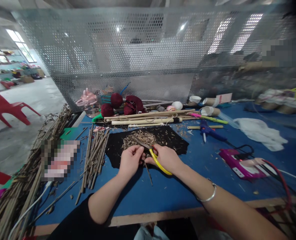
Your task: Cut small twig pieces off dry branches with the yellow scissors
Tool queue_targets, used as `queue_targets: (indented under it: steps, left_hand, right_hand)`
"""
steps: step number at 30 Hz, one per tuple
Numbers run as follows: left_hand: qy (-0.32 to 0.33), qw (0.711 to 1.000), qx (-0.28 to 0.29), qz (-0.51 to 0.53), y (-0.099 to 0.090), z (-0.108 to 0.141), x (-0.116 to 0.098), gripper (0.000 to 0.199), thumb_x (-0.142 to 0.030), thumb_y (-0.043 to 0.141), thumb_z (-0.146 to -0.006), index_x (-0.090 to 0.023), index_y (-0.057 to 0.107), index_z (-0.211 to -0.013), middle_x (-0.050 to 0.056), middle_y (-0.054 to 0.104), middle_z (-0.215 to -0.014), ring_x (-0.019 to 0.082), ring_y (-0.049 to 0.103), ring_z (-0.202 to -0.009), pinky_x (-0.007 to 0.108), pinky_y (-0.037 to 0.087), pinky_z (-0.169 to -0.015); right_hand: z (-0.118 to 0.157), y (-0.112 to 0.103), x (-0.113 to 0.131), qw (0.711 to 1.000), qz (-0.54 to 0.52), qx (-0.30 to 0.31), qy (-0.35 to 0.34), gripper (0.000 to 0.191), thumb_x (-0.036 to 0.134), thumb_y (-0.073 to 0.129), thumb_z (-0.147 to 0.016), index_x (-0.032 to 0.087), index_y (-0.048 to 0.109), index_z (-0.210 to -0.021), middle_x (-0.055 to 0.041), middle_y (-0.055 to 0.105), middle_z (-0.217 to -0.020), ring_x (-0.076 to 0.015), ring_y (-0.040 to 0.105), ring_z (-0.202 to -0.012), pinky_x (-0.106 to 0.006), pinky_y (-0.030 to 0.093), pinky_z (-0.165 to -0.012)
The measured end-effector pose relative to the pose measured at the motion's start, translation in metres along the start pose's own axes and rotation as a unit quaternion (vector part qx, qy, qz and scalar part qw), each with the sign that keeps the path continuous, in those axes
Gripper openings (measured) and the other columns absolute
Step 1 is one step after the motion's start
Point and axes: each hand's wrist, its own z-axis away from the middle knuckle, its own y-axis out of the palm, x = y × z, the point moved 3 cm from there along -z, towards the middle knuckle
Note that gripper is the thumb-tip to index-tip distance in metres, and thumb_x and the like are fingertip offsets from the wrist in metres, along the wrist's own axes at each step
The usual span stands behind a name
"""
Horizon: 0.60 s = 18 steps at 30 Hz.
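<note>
Mesh screen: we see this perforated panel point(143, 60) rising along the table's far side.
Blue table: its top point(197, 190) spreads beneath both our hands.
Twig bundle: long brown stems point(20, 180) crowd the table's left side.
Pale poles: these point(148, 122) lie crosswise beyond the cloth, with dark red balls point(116, 100) behind them.
Black cloth: it point(115, 158) lies flat under our work, its near part hidden by our hands.
Stick pile: cut lengths point(94, 163) lie left of the cloth, near our left hand.
Right hand: ours point(166, 158) is wrapped around the scissors' yellow handle.
Left hand: our thumb and fingers point(131, 160) pinch together on the thin stick, close beside the right hand.
Scissors: the blades of this pair point(160, 165) point away and leftward, just beyond our left fingertips.
Glue gun: it point(211, 131) rests to the right, well apart from our grip.
Thin stick: it point(149, 173) slants towards us from between our hands; our fingers hide its upper end.
Wood chips: a heap point(141, 137) sits on the cloth under and beyond the blades.
</note>
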Motion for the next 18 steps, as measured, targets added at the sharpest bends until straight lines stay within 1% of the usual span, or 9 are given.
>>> queue_targets:
  steps: [3,5,8,10,12,14,16,18]
  left_hand:
    - [0.001,1.000,-0.007,0.003,-0.001,0.000,0.000,0.029,-0.042,0.057,-0.069,-0.013,0.057,-0.072,0.000,0.057,-0.056,0.008,0.050,-0.047,0.017,0.039,-0.041]
    - [-0.001,1.000,-0.007,-0.004,-0.001,0.000,-0.001,0.029,-0.042,0.058,-0.069,-0.013,0.055,-0.071,-0.001,0.055,-0.050,0.008,0.048,-0.042,0.017,0.038,-0.039]
    - [0.003,1.000,-0.007,-0.024,-0.001,0.001,-0.002,0.029,-0.042,0.060,-0.067,-0.013,0.054,-0.068,-0.003,0.052,-0.044,0.006,0.041,-0.035,0.017,0.033,-0.035]
    - [0.009,0.999,-0.006,-0.031,-0.001,0.001,-0.002,0.029,-0.042,0.060,-0.067,-0.013,0.055,-0.067,-0.003,0.051,-0.043,0.005,0.039,-0.034,0.016,0.032,-0.034]
    - [0.011,1.000,-0.005,-0.015,0.000,0.001,-0.001,0.030,-0.042,0.060,-0.067,-0.013,0.056,-0.070,-0.003,0.051,-0.046,0.005,0.040,-0.035,0.016,0.033,-0.034]
    - [0.000,1.000,-0.008,0.026,0.001,0.000,0.001,0.033,-0.043,0.061,-0.066,-0.013,0.058,-0.080,-0.002,0.054,-0.053,0.006,0.044,-0.041,0.016,0.036,-0.037]
    - [-0.031,0.997,0.003,0.066,0.002,0.000,0.005,0.041,-0.043,0.064,-0.064,-0.012,0.057,-0.091,0.000,0.057,-0.062,0.007,0.048,-0.047,0.016,0.040,-0.040]
    - [-0.061,0.995,0.028,0.069,0.004,0.001,0.008,0.043,-0.043,0.064,-0.064,-0.012,0.059,-0.093,0.002,0.058,-0.065,0.007,0.050,-0.051,0.016,0.040,-0.043]
  right_hand:
    - [0.002,-0.003,0.001,1.000,0.001,-0.011,-0.012,0.055,0.069,0.049,-0.064,0.020,0.049,-0.091,-0.0048,0.064,-0.077,-0.0223,0.061,-0.072,-0.025,0.030,-0.054]
    - [0.003,-0.004,0.002,1.000,-0.008,-0.003,-0.020,0.058,0.068,0.051,-0.063,0.020,0.047,-0.096,-0.0059,0.064,-0.081,-0.0234,0.061,-0.075,-0.026,0.032,-0.056]
    - [0.004,-0.005,0.004,0.999,-0.021,0.006,-0.024,0.059,0.067,0.055,-0.061,0.019,0.047,-0.095,-0.0068,0.063,-0.083,-0.0236,0.061,-0.078,-0.026,0.032,-0.057]
    - [0.004,-0.005,0.004,0.999,-0.025,0.005,-0.022,0.055,0.066,0.054,-0.062,0.020,0.048,-0.091,-0.0057,0.063,-0.081,-0.0226,0.061,-0.075,-0.026,0.031,-0.056]
    - [0.003,-0.005,0.004,0.999,-0.029,0.002,-0.017,0.051,0.065,0.053,-0.064,0.020,0.048,-0.086,-0.0039,0.063,-0.076,-0.0212,0.060,-0.071,-0.025,0.030,-0.054]
    - [0.002,-0.004,0.002,0.999,-0.036,-0.007,-0.011,0.047,0.064,0.052,-0.066,0.021,0.049,-0.086,-0.0027,0.062,-0.073,-0.0195,0.060,-0.068,-0.025,0.029,-0.052]
    - [0.000,-0.004,0.000,0.999,-0.039,-0.023,-0.002,0.046,0.062,0.052,-0.068,0.021,0.048,-0.088,-0.0023,0.061,-0.073,-0.0181,0.058,-0.066,-0.024,0.028,-0.052]
    - [-0.001,-0.004,-0.003,0.999,-0.037,-0.036,0.007,0.046,0.061,0.052,-0.068,0.021,0.048,-0.090,-0.0019,0.061,-0.072,-0.0173,0.057,-0.065,-0.024,0.027,-0.051]
